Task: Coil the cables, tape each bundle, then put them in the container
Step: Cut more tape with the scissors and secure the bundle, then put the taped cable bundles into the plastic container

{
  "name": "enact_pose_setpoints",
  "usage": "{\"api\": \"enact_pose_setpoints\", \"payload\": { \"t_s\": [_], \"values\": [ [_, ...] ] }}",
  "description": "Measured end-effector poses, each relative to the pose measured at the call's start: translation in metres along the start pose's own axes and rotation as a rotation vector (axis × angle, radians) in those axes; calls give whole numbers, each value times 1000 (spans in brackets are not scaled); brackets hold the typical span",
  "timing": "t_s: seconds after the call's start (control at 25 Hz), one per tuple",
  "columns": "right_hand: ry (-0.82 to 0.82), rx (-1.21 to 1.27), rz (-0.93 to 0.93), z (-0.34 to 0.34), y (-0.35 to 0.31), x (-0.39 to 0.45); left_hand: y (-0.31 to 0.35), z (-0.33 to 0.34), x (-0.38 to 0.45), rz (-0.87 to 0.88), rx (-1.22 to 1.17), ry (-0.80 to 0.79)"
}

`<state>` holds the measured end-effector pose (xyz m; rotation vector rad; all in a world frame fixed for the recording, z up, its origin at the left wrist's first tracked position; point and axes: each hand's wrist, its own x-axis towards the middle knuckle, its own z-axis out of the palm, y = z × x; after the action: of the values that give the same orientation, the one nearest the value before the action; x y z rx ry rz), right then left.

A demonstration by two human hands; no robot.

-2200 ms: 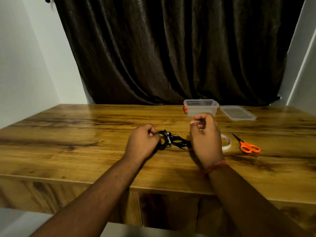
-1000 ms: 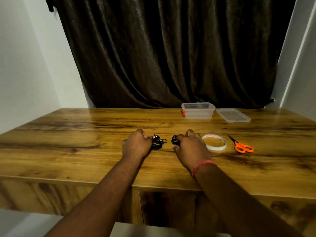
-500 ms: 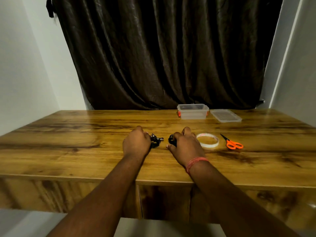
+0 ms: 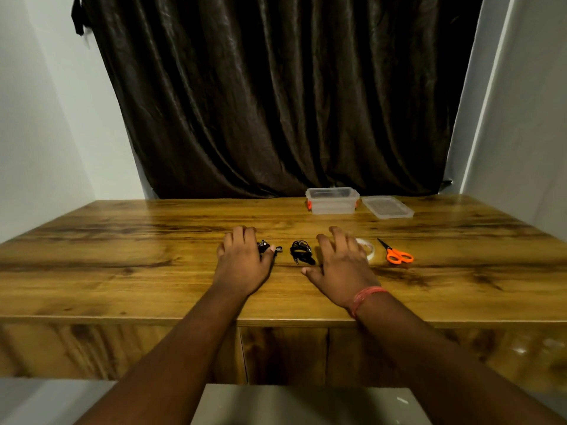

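Hands are seen first, low on the table (image 4: 122, 271). The left hand (image 4: 242, 265) is laid flat with loose fingers over one cable bundle (image 4: 266, 247), which is touched but not gripped. The right hand (image 4: 340, 271) is spread wide and nothing is held in it. A second cable bundle (image 4: 301, 253) is seen lying free between the two hands, just beside the right thumb. The tape roll (image 4: 368, 250) is half hidden behind the right fingers. The scissors (image 4: 395, 255) are found just to the right of the tape. Far behind the tape, the container (image 4: 333, 200) is set by the curtain (image 4: 276, 102), with its lid (image 4: 387, 207) lying off beside it on the right.

Whether the bundles are taped cannot be told; they are too small and dark. If they are not, a coil could spring open when it is lifted, and a loose end could be snagged on the other bundle. The tape could also be knocked away by the right hand, since it is so close.

Counted: two hands, two bundles, one tape roll, one pair of scissors, one container, one lid.
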<state>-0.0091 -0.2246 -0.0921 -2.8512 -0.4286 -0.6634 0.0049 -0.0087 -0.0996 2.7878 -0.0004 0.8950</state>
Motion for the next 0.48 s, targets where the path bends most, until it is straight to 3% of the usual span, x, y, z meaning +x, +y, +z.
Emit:
{"api": "enact_pose_setpoints", "payload": {
  "t_s": [0.2, 0.48],
  "values": [
    [-15, -67, 19, -12, 50, -9, -2, -3, -4, -62, -30, -141],
    [-76, -21, -128, -1, 27, 58, -12, -1, 16, -222, -99, -321]
  ]
}}
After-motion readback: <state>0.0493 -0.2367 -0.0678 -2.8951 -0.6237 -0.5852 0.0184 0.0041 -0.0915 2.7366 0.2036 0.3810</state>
